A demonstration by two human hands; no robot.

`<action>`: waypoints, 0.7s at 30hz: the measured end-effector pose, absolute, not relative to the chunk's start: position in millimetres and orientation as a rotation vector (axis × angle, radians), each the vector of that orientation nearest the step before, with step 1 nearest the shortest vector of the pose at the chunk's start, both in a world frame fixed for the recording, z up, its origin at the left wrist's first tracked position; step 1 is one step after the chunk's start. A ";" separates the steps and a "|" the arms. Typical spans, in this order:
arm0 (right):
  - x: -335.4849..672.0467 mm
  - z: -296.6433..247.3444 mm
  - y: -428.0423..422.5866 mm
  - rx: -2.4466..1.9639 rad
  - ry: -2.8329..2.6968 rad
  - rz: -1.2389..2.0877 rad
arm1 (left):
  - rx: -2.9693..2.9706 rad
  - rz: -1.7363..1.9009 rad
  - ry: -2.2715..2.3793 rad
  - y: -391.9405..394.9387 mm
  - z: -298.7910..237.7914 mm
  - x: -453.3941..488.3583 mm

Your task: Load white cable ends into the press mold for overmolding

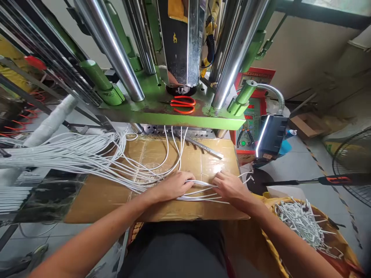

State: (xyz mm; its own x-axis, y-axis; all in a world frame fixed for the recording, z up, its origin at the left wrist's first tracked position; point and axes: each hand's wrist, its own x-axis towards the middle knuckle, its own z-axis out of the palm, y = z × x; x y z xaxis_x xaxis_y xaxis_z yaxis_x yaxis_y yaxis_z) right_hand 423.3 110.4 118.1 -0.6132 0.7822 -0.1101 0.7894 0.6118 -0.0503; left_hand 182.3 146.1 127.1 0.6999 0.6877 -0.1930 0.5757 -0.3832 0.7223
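White cables [199, 182] run across the cardboard-covered table [101, 200] from a large bundle [87, 146] at the left. My left hand [176, 184] is closed around several of them near the middle. To its right, my right hand [227, 187] is closed on the same cables, with their ends showing past it. Further strands lie loose on the cardboard just below both hands. Beyond the hands, a few cables [181, 148] curve up under the green machine plate [174, 117]. A narrow metal bar [208, 150] lies behind my right hand.
Red-handled scissors [183, 103] rest on the green plate between steel columns [116, 54]. At the right stand a lit lamp [271, 137], a red control box [249, 127] and a fan [355, 166]. A yellow-lined container [301, 220] holds white offcuts.
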 end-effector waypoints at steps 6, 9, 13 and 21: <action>416.4 140.1 117.4 1.335 2.790 0.138 | 2.081 0.379 1.049 141.9 126.6 187.5; 408.8 163.4 118.3 1.371 2.831 0.279 | 2.022 0.513 1.045 139.5 135.8 188.1; 414.5 172.6 114.1 1.277 2.886 0.362 | 2.040 0.553 1.046 127.5 155.6 167.7; 396.7 137.4 73.4 1.044 2.931 0.174 | 1.547 0.284 0.946 56.7 139.2 157.2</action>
State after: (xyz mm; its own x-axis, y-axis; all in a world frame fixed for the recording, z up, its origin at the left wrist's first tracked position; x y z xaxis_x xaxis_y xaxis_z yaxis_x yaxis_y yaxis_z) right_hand 396.7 73.4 137.4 -0.7753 0.6314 0.0136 0.6286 0.7694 0.1137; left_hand 157.2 56.7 139.2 0.6348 0.6974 -0.3326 0.3984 0.0734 0.9143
